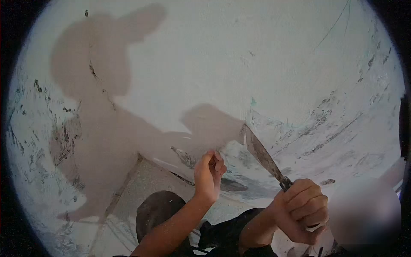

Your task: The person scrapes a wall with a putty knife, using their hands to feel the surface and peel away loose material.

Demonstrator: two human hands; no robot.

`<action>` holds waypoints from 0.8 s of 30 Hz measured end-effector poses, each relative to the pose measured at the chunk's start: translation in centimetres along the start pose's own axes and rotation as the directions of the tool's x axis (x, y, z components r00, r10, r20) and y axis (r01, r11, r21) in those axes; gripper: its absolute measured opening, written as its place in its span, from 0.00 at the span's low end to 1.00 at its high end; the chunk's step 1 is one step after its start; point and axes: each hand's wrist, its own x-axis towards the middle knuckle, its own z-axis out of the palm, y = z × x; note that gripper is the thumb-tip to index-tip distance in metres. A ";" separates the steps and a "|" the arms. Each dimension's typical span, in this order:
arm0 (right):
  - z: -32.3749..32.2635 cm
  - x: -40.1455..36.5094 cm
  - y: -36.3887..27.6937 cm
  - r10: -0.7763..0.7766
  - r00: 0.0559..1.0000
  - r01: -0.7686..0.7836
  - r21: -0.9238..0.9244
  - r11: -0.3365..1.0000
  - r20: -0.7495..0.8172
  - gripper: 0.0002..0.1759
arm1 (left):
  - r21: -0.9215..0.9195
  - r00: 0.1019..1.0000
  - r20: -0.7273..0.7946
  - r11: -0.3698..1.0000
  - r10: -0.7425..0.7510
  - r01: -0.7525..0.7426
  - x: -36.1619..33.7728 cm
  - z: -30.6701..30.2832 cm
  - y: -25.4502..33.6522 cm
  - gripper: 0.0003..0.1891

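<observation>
My right hand (302, 210) is wrapped round the handle of a scraper (264, 156) at the lower right. The scraper's long, stained blade points up and left, its tip at the pale wall (205, 55). Left of the scraper, my left hand (209, 174) is raised before the wall with its fingers curled together. Whether anything small is between those fingers cannot be made out. Dark scuffs and scratches mark the wall around the blade and on both sides.
A shadow of a head and arms (92, 64) falls on the wall at left. Below, the wall meets a grey floor (158, 182) at a corner. My dark-clothed knees (160, 214) are at the bottom. A blurred round patch covers the lower right.
</observation>
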 end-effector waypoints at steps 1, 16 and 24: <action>-0.2 0.0 -0.9 0.000 1.000 0.000 0.001 1.000 -0.001 0.23 | 0.023 1.000 -0.003 1.000 0.004 -0.004 -0.2 0.2 0.1 0.13; -0.5 -1.0 -0.3 0.096 0.995 -0.095 -0.016 0.995 0.038 0.25 | 0.018 1.000 -0.020 1.000 0.018 -0.018 0.5 0.1 0.8 0.13; 0.0 -0.6 -3.4 0.062 0.945 -0.022 0.127 0.992 -0.322 0.24 | 0.051 1.000 0.026 0.999 0.011 -0.013 0.4 -0.4 0.8 0.12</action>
